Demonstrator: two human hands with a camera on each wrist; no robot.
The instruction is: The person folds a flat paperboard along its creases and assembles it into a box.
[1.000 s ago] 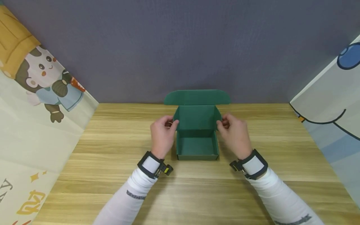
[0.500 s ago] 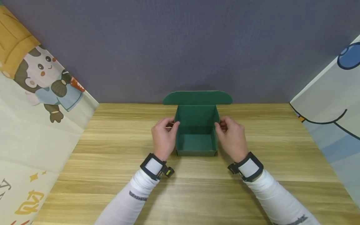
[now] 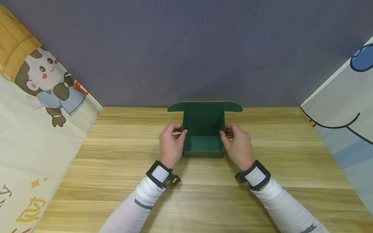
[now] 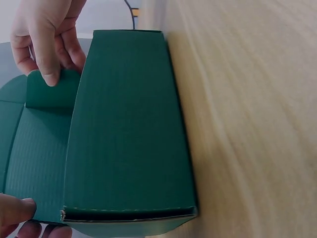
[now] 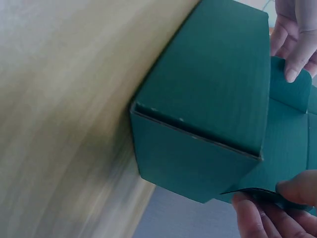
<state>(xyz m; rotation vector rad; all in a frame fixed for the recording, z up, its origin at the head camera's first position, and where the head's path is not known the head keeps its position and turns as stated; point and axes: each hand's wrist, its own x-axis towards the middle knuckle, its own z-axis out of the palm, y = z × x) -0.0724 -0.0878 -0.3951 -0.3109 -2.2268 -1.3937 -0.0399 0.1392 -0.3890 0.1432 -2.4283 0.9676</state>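
Note:
A green cardboard box (image 3: 203, 154) sits on the wooden table with its lid (image 3: 204, 120) raised at the back. The lid's front flap has rounded ends and stands out wider than the box. My left hand (image 3: 171, 144) pinches the lid's left side flap between thumb and fingers. On the other side, my right hand (image 3: 239, 145) pinches the right side flap (image 5: 291, 89) the same way. The box's front wall (image 4: 126, 124) fills the middle of the left wrist view. Inside, the box shows only its bare green bottom (image 3: 203, 143).
The wooden table (image 3: 122, 155) runs back to a grey-blue wall (image 3: 186, 51) close behind the box. Cloths with cartoon prints hang at the left (image 3: 43, 97) and right (image 3: 346, 106).
The lid has tipped forward and down, its front flap now lower. Both hands moved slightly inward and toward the body with the side flaps; the box's front edge shifted a little back.

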